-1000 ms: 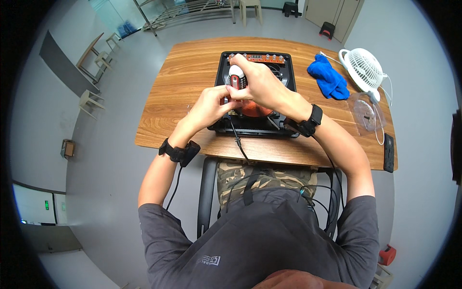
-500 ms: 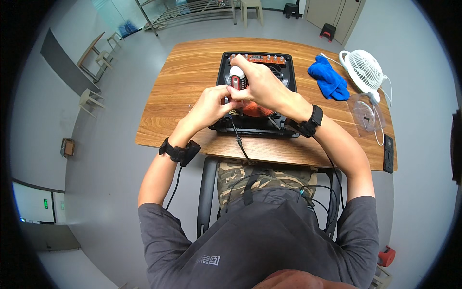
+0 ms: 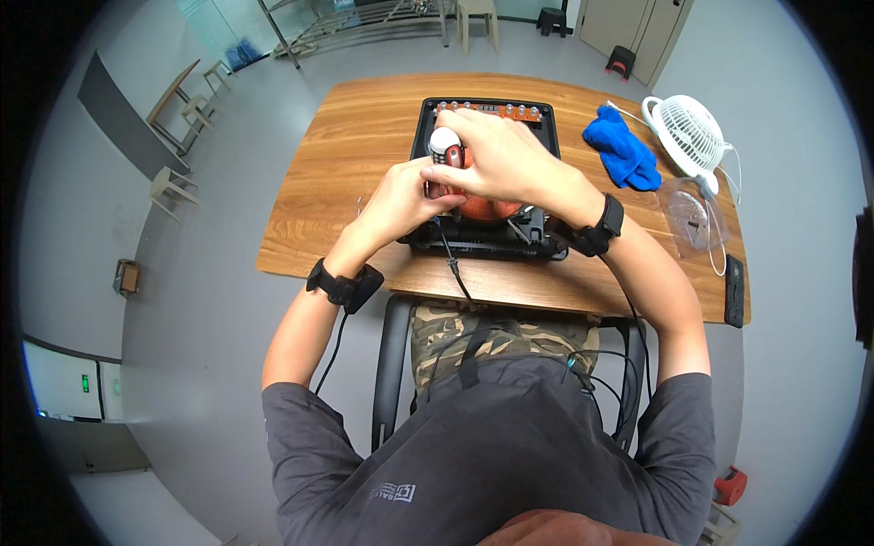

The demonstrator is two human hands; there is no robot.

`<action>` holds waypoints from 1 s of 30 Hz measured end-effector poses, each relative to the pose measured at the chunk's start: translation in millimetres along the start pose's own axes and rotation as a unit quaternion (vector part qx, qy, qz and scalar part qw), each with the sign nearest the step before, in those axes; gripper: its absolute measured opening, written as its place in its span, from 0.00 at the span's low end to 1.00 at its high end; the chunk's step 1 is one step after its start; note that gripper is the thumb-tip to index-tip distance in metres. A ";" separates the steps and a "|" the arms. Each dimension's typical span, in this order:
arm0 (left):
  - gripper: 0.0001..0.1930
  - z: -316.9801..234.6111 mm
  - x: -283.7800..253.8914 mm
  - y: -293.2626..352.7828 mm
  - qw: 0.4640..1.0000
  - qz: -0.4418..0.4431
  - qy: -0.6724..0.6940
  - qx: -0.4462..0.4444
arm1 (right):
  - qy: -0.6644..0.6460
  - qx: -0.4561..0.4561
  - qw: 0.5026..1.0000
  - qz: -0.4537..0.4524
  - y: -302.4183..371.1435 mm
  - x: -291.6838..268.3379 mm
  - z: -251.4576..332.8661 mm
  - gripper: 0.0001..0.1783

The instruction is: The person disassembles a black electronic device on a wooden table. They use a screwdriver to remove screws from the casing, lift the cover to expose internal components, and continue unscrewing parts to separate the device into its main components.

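Observation:
An opened induction cooker, its black housing lying on the table, has a copper-coloured coil inside and an orange circuit board along its far edge. Over the coil's left side, my right hand is closed round a screwdriver with a white, red and black handle, held about upright. My left hand pinches low on the screwdriver, just under the handle. The tip and whatever it touches are hidden by my fingers. A black power cord runs from the housing over the table's near edge.
Right of the cooker, on the wooden table, are a blue cloth, a white fan, a clear plastic tray with small dark pieces, and a black strip-shaped object. A white cord loops beside the tray.
My right hand has turned slightly around the screwdriver, and its wrist has shifted a little to the right. The handle's top leans slightly differently. My left hand stays nearly in place.

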State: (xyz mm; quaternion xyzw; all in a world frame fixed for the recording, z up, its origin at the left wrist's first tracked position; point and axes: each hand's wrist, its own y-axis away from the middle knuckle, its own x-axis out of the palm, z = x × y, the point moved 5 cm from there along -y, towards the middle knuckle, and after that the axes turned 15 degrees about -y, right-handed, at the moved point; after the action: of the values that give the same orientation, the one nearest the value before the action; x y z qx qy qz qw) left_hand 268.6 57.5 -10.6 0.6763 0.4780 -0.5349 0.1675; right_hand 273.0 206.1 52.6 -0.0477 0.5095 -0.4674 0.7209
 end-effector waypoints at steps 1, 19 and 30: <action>0.16 -4.2 -0.1 -0.6 1.000 0.008 -0.007 -0.015 | 0.013 0.021 1.000 0.013 -2.5 -3.9 3.9 0.27; 0.20 -7.0 6.4 1.1 0.997 -0.025 0.014 -0.066 | 0.044 0.053 0.997 0.023 3.0 -4.1 11.6 0.31; 0.15 -7.5 3.4 -1.5 0.996 0.006 0.085 -0.013 | -0.095 0.055 0.991 0.082 -0.3 -9.7 -7.9 0.25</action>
State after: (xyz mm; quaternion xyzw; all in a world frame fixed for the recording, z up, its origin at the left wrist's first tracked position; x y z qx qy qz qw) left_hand 271.5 65.4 -10.4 0.7204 0.4928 -0.4681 0.1380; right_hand 266.2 216.2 55.8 -0.0103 0.4145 -0.4275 0.8033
